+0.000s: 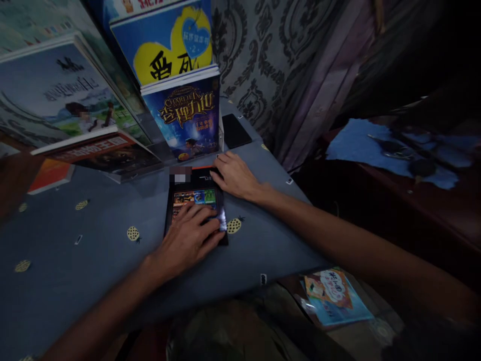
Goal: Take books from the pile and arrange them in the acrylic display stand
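A dark book [194, 182] with small colourful pictures on its cover lies flat on the blue-grey tablecloth [108, 265]. My left hand [193, 230] rests palm down across its lower part, fingers stretched out and covering some of the pictures. At the book's far right corner is my right hand [235, 175], its fingers a little bent and touching the edge, not wrapped round anything. Just beyond the book stands an upright blue book [188, 118] with gold lettering.
Behind it rises a blue book with a yellow heart [165, 45]. Further books, among them a landscape-covered one [71, 95], stand at left. A flat black object [236, 131] lies near the patterned wall [259, 55]. Below the table's right edge lies a colourful booklet [336, 296].
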`<state>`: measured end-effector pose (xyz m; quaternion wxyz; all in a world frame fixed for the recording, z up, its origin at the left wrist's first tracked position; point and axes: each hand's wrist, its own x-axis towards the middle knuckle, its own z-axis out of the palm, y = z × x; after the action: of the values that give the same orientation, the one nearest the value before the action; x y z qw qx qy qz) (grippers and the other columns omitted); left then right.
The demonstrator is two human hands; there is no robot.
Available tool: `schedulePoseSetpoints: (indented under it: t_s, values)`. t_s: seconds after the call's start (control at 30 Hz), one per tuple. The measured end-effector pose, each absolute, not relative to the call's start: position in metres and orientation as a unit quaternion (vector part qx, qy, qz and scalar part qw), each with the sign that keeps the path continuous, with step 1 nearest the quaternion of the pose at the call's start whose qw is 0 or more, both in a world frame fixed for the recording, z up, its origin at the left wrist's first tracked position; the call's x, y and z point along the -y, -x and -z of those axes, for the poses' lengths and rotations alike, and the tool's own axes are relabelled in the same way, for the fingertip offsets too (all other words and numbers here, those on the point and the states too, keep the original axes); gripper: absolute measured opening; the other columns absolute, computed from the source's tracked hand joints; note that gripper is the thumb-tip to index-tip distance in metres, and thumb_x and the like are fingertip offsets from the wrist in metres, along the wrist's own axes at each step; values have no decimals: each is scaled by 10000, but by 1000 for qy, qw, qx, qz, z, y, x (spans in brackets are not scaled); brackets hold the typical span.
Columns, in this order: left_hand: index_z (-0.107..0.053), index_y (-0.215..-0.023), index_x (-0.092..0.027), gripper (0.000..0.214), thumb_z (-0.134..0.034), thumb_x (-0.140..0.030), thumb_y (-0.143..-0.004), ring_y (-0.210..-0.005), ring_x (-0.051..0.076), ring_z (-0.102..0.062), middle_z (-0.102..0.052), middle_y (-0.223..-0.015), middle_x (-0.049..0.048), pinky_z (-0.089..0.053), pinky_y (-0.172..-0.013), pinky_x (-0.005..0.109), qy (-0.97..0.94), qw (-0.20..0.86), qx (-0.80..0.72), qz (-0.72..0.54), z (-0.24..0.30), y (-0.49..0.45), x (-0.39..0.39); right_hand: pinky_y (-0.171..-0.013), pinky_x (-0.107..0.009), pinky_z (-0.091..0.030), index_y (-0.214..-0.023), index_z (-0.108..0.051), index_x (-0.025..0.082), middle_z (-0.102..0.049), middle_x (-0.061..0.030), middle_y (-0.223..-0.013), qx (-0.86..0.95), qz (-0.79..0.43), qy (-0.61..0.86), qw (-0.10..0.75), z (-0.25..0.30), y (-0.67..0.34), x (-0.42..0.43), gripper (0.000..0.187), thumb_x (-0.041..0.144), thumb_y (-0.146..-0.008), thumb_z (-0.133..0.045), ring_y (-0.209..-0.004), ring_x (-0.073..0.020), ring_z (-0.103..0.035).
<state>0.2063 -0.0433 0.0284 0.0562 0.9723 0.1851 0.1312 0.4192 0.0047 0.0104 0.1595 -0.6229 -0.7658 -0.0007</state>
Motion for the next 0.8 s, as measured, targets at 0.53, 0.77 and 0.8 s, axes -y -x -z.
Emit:
schedulePoseSetpoints:
  t_s: [0.53,0.77,0.8]
  values:
    - [-674,-1005,-139,285,-496,-361,-990,-929,318,-634,-691,-993,164,-550,-669,398,-915,-117,-386,15,-38,-221,50,-623,-242,-348,-646,-509,189,-593,23,-558,725,-310,529,313,-25,-415,15,353,222,-995,-465,-566,-109,-544]
    - [-718,-1106,-92,381,-416,-306,-1014,-906,310,-675,-739,-1062,195,-546,-599,370,-922,-139,-360,21,-37,-221,51,-631,-240,-354,-644,-504,188,-604,23,-571,730,-306,524,315,-25,-417,14,349,224,-989,-468,-576,-106,-543]
    - [-719,-1115,-84,390,-409,-300,-1016,-917,317,-680,-740,-1077,202,-548,-595,373,-922,-137,-360,23,-37,-221,51,-635,-243,-354,-647,-507,187,-608,20,-577,731,-304,523,317,-26,-417,14,345,223,-988,-468,-582,-109,-547]
